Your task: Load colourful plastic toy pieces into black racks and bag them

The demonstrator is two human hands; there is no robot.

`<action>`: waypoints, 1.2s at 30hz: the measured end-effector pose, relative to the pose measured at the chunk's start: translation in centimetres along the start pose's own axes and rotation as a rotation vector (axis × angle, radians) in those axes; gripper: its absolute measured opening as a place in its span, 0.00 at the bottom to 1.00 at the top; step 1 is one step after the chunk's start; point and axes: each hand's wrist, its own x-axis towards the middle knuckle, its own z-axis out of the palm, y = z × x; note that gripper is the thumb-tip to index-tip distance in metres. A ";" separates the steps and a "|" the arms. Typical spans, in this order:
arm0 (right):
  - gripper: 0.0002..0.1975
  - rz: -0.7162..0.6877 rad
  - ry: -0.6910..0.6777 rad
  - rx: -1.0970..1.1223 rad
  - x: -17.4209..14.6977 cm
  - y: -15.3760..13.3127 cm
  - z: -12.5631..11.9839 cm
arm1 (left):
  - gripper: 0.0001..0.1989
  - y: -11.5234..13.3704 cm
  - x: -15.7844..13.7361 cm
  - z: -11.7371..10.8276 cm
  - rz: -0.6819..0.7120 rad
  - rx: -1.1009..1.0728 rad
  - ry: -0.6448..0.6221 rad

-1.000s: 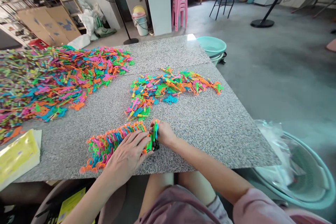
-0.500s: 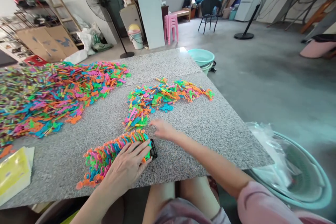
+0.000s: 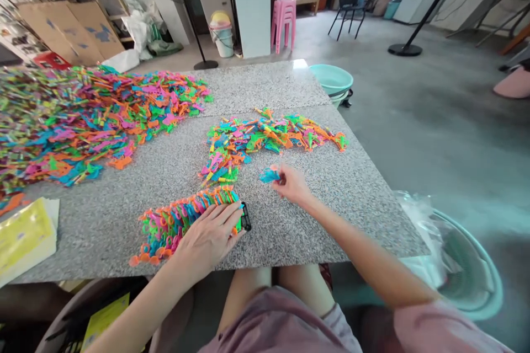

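Head view: right hand point(image 3: 292, 183) pinches blue piece point(image 3: 269, 175) (blurred).

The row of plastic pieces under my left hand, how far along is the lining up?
Done: a packed row steadied by the left hand. In hand: the right hand pinches one blue piece. Left: the small pile beyond it and the big heap at far left lie loose.

Single head-worn view, looking forward and down, close over granite table point(image 3: 314, 204), room beyond
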 end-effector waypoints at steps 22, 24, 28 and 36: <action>0.10 -0.190 -0.292 -0.144 -6.4 -5.7 5.4 | 0.14 0.6 0.2 0.0 -0.141 -0.098 -0.060; 0.09 -0.129 -0.249 -0.117 -3.5 -4.4 3.6 | 0.14 0.4 -0.1 0.5 -0.108 -0.077 -0.018; 0.13 0.130 0.189 -0.501 4.5 -2.6 -1.2 | 0.15 0.3 -0.4 1.0 -0.102 -0.030 0.038; 0.12 -0.010 -0.026 -0.761 1.0 -1.5 0.1 | 0.16 -0.1 -1.1 -0.5 0.013 -0.086 0.033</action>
